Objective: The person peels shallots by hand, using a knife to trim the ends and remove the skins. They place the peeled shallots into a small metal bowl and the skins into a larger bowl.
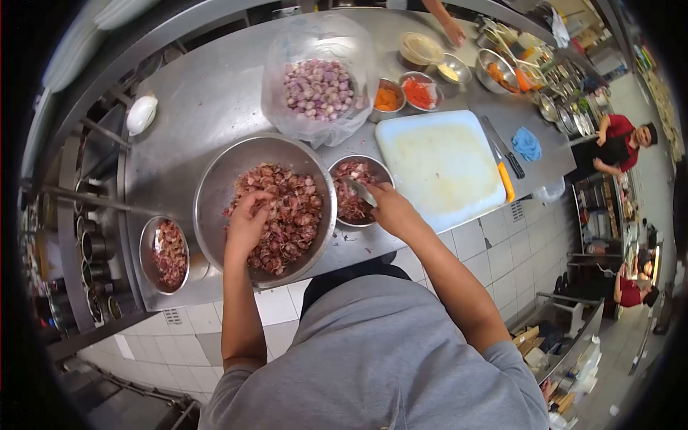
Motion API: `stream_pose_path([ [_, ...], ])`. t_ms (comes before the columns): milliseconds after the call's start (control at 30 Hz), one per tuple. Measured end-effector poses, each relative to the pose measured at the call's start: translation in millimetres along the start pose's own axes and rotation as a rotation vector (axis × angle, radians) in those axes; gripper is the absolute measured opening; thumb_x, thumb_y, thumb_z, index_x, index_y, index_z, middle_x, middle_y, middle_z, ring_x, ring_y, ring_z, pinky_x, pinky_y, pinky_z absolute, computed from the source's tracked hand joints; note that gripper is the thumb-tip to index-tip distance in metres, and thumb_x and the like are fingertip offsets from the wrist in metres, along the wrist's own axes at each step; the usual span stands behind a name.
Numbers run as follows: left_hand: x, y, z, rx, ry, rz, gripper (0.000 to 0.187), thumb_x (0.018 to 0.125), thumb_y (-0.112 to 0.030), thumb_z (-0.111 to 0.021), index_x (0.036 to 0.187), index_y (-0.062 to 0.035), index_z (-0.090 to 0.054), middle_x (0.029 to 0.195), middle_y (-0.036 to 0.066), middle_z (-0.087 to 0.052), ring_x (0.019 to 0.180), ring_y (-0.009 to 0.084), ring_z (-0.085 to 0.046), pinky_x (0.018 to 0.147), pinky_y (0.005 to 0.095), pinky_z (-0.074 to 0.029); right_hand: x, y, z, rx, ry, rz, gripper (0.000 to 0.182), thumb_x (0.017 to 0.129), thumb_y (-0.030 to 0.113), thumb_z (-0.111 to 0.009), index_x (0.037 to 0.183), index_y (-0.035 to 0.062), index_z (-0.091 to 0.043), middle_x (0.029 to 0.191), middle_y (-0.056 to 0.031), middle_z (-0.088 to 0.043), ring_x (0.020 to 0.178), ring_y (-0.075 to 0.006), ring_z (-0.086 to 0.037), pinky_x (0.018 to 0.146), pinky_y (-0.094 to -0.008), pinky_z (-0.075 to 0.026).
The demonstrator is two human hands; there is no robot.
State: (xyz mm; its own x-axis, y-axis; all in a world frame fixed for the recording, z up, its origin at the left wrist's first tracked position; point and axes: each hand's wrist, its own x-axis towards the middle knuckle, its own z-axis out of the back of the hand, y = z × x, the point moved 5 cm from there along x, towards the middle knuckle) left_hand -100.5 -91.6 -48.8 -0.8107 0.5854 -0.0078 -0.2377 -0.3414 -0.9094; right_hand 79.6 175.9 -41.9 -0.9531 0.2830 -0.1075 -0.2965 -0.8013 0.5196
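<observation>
My left hand (248,223) is over the large steel bowl (208,175), its fingers curled in a pinch. Whatever they hold is too small to make out. Reddish-purple shallots (290,208) with papery skins fill much of this bowl. To its right, my right hand (393,208) grips a knife (360,191), blade pointing up-left over a smaller steel bowl (388,172). Shallot pieces and skins (351,204) lie inside that smaller bowl. Left of the big bowl, an oval steel bowl (142,251) contains more shallot bits.
Behind the bowls, a clear plastic bag (276,107) holds pale peeled shallots. A white cutting board (430,165) lies right, beside knives (506,172) and a blue cloth (527,144). Bowls of orange (387,100) and red food (418,93) stand behind. Another person's hand (453,32) reaches in.
</observation>
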Motion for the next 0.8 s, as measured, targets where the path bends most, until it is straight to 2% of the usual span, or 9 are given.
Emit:
stream_pose_path([
  [33,-2,9,-3,-0.19,0.061,0.249,0.02,0.089,-0.003,-0.06,0.109,-0.0051,-0.06,0.098,0.002,-0.062,0.081,0.0092,-0.057,0.071,0.0227,-0.047,-2,1,2,0.007,0.012,0.011,0.049,0.08,0.008,-0.066,0.127,-0.0007,-0.054,0.115,-0.0229,-0.056,0.101,-0.0384,-0.06,0.087,-0.0442,-0.049],
  [133,-1,5,3,-0.123,0.02,0.14,0.021,0.086,-0.002,-0.063,0.107,-0.0038,-0.059,0.095,0.004,-0.065,0.081,0.0096,-0.059,0.071,0.0235,-0.047,-20,0,36,0.124,-0.347,0.099,0.02,0.077,0.014,-0.072,0.091,-0.001,-0.068,0.094,-0.0179,-0.062,0.089,-0.0362,-0.061,0.078,-0.0412,-0.05],
  [300,-1,-37,-10,0.322,0.064,0.057,0.022,0.08,-0.012,-0.072,0.095,-0.005,-0.058,0.093,0.012,-0.067,0.091,0.0226,-0.065,0.084,0.0339,-0.048,-72,-42,56,0.499,-0.342,-0.04,0.013,0.076,0.008,-0.064,0.067,0.0007,-0.057,0.073,-0.0151,-0.055,0.065,-0.0329,-0.054,0.06,-0.0383,-0.044],
  [400,-5,-65,-27,0.664,-0.134,-0.507,0.025,0.08,-0.012,-0.072,0.099,-0.0014,-0.06,0.092,0.011,-0.068,0.083,0.021,-0.063,0.078,0.0342,-0.049,-114,-65,54,0.45,-0.328,0.018,0.012,0.075,0.009,-0.068,0.079,0.0019,-0.059,0.076,-0.0117,-0.058,0.066,-0.0258,-0.057,0.059,-0.0375,-0.044],
  [467,0,-81,-44,0.266,0.028,0.023,0.027,0.089,-0.018,-0.066,0.111,-0.0031,-0.063,0.079,0.005,-0.066,0.07,0.0151,-0.06,0.069,0.0287,-0.049,-143,-84,70,0.521,-0.213,-0.159,0.015,0.079,0.014,-0.068,0.08,0.0023,-0.06,0.081,-0.0124,-0.06,0.072,-0.0245,-0.058,0.062,-0.0364,-0.045],
  [567,15,-78,-103,-0.029,0.126,0.05,0.027,0.096,-0.013,-0.057,0.121,-0.0025,-0.059,0.078,0.003,-0.065,0.069,0.0073,-0.057,0.066,0.0186,-0.046,-184,-115,94,0.638,0.032,-0.413,0.023,0.087,0.026,-0.066,0.087,0.0036,-0.064,0.094,-0.0129,-0.064,0.085,-0.0214,-0.06,0.07,-0.0333,-0.046],
  [600,-19,-172,-159,-0.118,0.146,-0.091,0.037,0.097,-0.011,-0.055,0.133,-0.0029,-0.052,0.078,0.001,-0.063,0.066,0.0054,-0.054,0.065,0.0189,-0.045,-200,-128,96,0.66,0.147,-0.506,0.029,0.091,0.033,-0.063,0.093,0.0046,-0.067,0.101,-0.0126,-0.067,0.092,-0.0195,-0.061,0.075,-0.0312,-0.047],
  [700,-51,-218,-310,-0.088,0.486,-0.374,0.048,0.095,-0.004,-0.05,0.142,-0.0064,-0.044,0.141,0.014,-0.047,0.126,0.0203,-0.048,0.099,0.032,-0.042,-238,-166,98,1.155,-0.327,-0.141,0.043,0.098,0.042,-0.05,0.12,0.007,-0.064,0.118,-0.0092,-0.064,0.108,-0.0188,-0.057,0.09,-0.0302,-0.045],
  [800,-135,-290,-445,0.0,0.679,-0.81,0.052,0.093,-0.011,-0.051,0.143,-0.0024,-0.041,0.15,0.018,-0.037,0.134,0.0297,-0.041,0.109,0.0423,-0.032,-276,-192,102,1.785,-0.365,-0.179,0.068,0.099,0.056,-0.037,0.147,0.009,-0.034,0.141,-0.0088,-0.047,0.126,-0.022,-0.046,0.106,-0.0358,-0.037],
])
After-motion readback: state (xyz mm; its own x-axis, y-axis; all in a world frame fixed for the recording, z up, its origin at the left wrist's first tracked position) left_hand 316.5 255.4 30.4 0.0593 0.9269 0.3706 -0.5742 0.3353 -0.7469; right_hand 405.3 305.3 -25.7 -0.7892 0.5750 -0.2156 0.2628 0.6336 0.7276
